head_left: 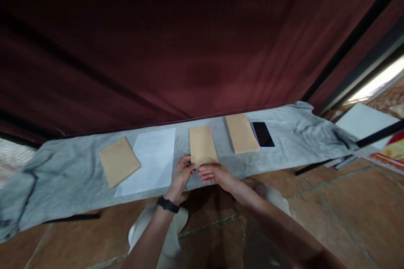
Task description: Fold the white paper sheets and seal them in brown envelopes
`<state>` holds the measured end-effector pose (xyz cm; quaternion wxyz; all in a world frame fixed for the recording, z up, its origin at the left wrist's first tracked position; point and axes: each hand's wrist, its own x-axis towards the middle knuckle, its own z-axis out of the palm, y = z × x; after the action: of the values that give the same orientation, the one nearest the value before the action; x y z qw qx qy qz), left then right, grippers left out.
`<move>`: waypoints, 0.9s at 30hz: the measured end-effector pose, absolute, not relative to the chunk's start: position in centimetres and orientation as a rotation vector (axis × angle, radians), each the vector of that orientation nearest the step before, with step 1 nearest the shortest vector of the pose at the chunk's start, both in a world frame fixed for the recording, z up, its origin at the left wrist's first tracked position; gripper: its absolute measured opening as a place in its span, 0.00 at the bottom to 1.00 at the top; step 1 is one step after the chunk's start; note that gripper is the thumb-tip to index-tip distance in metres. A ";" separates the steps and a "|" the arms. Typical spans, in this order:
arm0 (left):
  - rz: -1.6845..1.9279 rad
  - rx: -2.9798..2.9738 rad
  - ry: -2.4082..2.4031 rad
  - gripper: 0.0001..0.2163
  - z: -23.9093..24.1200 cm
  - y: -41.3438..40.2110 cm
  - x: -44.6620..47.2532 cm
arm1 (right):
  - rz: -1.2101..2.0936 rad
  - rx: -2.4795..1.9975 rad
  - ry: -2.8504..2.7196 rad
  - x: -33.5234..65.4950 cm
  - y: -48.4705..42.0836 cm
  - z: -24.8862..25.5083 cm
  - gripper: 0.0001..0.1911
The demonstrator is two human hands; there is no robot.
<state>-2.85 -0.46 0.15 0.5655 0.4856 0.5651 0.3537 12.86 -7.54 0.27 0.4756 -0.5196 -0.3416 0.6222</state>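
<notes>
A brown paper envelope (203, 143) lies in front of me on the grey cloth. My left hand (182, 173), with a black band on its wrist, pinches the envelope's near left corner between thumb and fingers. Across its near edge rests my right hand (219, 175), the fingers stretched out and pointing left, partly covering that edge. To the right is a second brown envelope (242, 133), possibly a stack of them. Farther left, another brown envelope (119, 162) is turned at an angle and overlaps white paper sheets (154, 157).
A dark-screened phone (263, 134) lies beside the right envelope. The grey cloth (72, 172) covers a long narrow surface, wrinkled at both ends. Behind it hangs a dark red curtain (202, 50). Brown floor tiles (328, 210) show below, and a white board (366, 124) stands at the right.
</notes>
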 end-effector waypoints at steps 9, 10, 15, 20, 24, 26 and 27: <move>0.747 1.540 1.529 0.16 -0.2 -1.2 -3.5 | 0.304 -1.532 -2.126 13.1 -9.4 -1.1 0.26; 0.739 1.604 1.559 0.15 -0.1 -1.5 -3.4 | 0.225 -1.541 -2.195 13.1 -9.6 -1.7 0.27; 0.550 1.843 1.668 0.14 0.4 -2.6 -3.3 | 0.093 -1.516 -2.288 13.5 -10.2 -3.3 0.32; 0.597 2.162 1.661 0.12 0.6 -4.1 -2.9 | 0.080 -1.507 -2.285 13.7 -10.2 -3.4 0.32; 0.640 2.448 1.144 0.19 0.7 -5.1 -1.7 | 0.028 -1.497 -2.256 13.4 -10.3 -3.8 0.30; 0.517 2.559 0.904 0.22 0.7 -4.9 -1.1 | -0.011 -1.511 -2.232 13.2 -10.2 -4.1 0.31; 0.467 2.598 0.829 0.23 0.7 -4.5 -0.8 | -0.018 -1.528 -2.223 13.1 -10.2 -4.3 0.32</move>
<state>-0.82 -4.47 0.66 0.1864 0.9225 0.2944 0.1659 13.09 -10.21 -4.29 0.2203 -0.5527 -0.8037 -0.0066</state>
